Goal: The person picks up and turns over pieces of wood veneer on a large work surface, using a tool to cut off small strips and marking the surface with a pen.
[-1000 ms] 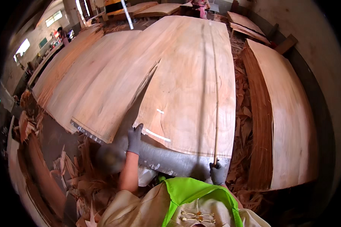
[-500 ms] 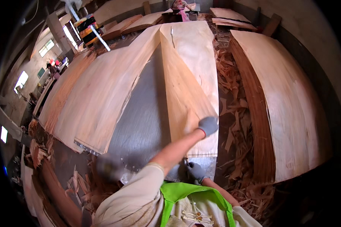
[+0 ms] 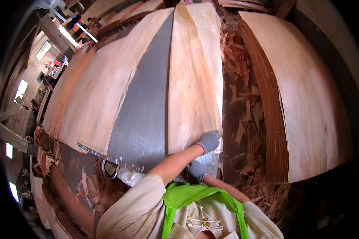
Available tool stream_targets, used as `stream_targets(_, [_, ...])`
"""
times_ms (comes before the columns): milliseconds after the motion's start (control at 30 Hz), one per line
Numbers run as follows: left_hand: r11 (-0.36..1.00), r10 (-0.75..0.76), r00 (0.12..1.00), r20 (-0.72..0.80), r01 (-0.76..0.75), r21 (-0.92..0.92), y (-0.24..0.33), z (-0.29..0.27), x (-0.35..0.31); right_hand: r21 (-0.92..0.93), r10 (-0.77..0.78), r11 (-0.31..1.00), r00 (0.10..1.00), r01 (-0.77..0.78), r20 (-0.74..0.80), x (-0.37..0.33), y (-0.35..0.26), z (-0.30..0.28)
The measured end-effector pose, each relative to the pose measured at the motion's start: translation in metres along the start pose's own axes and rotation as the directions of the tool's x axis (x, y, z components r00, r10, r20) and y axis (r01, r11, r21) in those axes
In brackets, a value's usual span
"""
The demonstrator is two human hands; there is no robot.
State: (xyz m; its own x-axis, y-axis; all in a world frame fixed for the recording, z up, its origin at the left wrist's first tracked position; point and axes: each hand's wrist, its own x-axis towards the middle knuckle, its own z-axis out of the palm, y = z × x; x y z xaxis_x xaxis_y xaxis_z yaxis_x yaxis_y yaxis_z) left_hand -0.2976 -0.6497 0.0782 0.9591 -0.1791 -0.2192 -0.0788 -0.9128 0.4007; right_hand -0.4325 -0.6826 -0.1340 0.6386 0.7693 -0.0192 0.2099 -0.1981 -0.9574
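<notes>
My left hand (image 3: 209,142), in a grey glove, reaches across to the near right corner of a long veneer sheet (image 3: 189,93); its fingers are curled onto that corner. This sheet lies nearly flat over a paler veneer sheet (image 3: 208,38), which shows along the right and far sides. Below the sheet's near edge, my right hand (image 3: 196,171), also gloved in grey, is closed at the table's near end. What it holds, if anything, is hidden. Both sheets lie on a grey metal-looking table (image 3: 141,105).
Left on the table lies another veneer sheet (image 3: 101,87). A tall veneer stack (image 3: 307,107) stands to the right, past a floor strewn with wood scraps (image 3: 247,119). A round metal container (image 3: 109,169) and crumpled clear plastic (image 3: 128,175) are by the table's near left edge.
The folded, slanting veneer sheet has spread out flatter, covering more of the paler one. My left hand has come nearer with its corner. The view has shifted too.
</notes>
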Motion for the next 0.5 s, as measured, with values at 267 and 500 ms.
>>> stream_targets(267, [0.741, -0.389, 0.790, -0.474, -0.037, -0.671, -0.094, -0.025, -0.097, -0.400, 0.202, 0.901, 0.978, -0.167, 0.045, -0.033, -0.116, -0.106])
stream_targets(500, [0.898, -0.349, 0.703, -0.620, 0.063, -0.435, -0.146, -0.002, -0.100, -0.432, 0.257, 0.790, 0.875, -0.434, -0.410, 0.034, -0.138, -0.156])
